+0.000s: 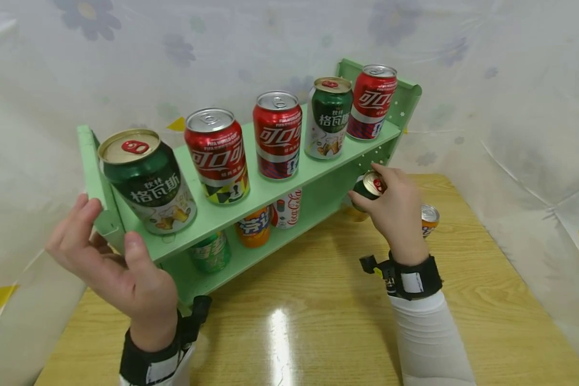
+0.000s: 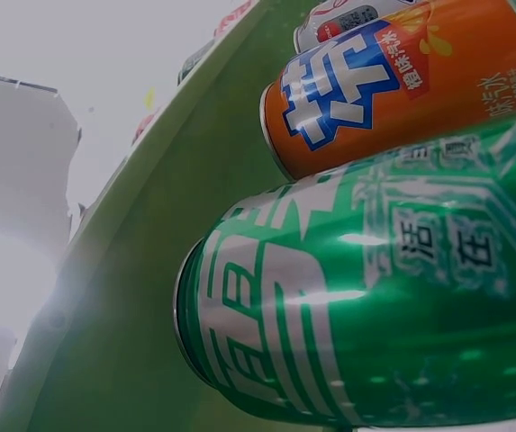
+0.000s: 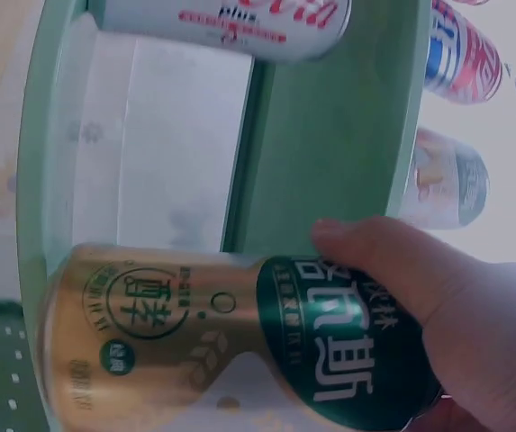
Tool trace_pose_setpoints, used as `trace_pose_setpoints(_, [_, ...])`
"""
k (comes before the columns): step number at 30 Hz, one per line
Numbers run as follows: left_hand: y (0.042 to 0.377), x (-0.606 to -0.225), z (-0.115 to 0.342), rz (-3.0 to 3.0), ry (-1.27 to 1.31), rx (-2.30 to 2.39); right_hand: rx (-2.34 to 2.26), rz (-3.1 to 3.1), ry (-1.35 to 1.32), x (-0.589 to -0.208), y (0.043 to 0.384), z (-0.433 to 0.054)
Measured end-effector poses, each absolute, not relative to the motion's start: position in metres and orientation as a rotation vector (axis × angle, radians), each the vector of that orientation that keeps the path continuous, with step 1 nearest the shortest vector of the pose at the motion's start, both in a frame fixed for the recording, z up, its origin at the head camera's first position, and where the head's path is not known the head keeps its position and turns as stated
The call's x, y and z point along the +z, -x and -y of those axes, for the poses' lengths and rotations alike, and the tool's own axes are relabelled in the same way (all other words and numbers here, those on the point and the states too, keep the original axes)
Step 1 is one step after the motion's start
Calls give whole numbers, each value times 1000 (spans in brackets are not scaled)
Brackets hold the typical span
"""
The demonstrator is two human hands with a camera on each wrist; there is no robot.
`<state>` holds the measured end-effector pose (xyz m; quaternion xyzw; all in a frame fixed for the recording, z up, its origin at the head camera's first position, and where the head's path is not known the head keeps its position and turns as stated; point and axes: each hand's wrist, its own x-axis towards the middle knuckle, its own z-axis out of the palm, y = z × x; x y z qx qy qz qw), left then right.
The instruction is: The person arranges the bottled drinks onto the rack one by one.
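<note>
A green two-tier rack (image 1: 265, 190) stands slanting across the table. At its right end my right hand (image 1: 398, 206) grips a gold-and-green drink can (image 3: 167, 333) near the top, thumb and fingers on opposite sides. That can is upright at the lower tier, its base near the tier's front edge. My left hand (image 1: 120, 268) holds the rack's left end panel, thumb at the front and fingers along the outer side. The lower tier also bears a green can (image 2: 357, 297), an orange can (image 2: 402, 81) and a white Coca-Cola can (image 1: 288, 209).
Along the upper tier stand several cans, including a green-and-white can (image 1: 149, 185) and a red can (image 1: 217, 155). Another orange can (image 1: 429, 219) sits on the wooden table (image 1: 318, 316), partly behind my right wrist. A pale flowered sheet (image 1: 270, 48) hangs behind the rack.
</note>
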<state>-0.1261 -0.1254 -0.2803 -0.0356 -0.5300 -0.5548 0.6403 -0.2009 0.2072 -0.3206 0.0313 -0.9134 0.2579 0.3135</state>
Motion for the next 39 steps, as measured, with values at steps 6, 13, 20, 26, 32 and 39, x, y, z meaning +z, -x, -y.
trace_pose_setpoints(6, [127,-279,125,1204,78,-1268,712,2363,-184,-323,199,-194])
trace_pose_setpoints(13, [127,-280,126,1208,85,-1265,718,2338,-244,-325,198,-183])
trace_pose_setpoints(20, [126,-281,126,1213,85,-1264,725,2298,-284,-327,200,-175])
trace_pose_setpoints(26, [127,-281,126,1214,86,-1263,743,2288,-270,-330,202,-172])
trace_pose_setpoints(32, [127,-281,126,1204,89,-1262,750,2283,-262,-333,205,-170])
trace_pose_setpoints(39, [127,-282,126,1209,87,-1261,766,2278,-264,-336,208,-169])
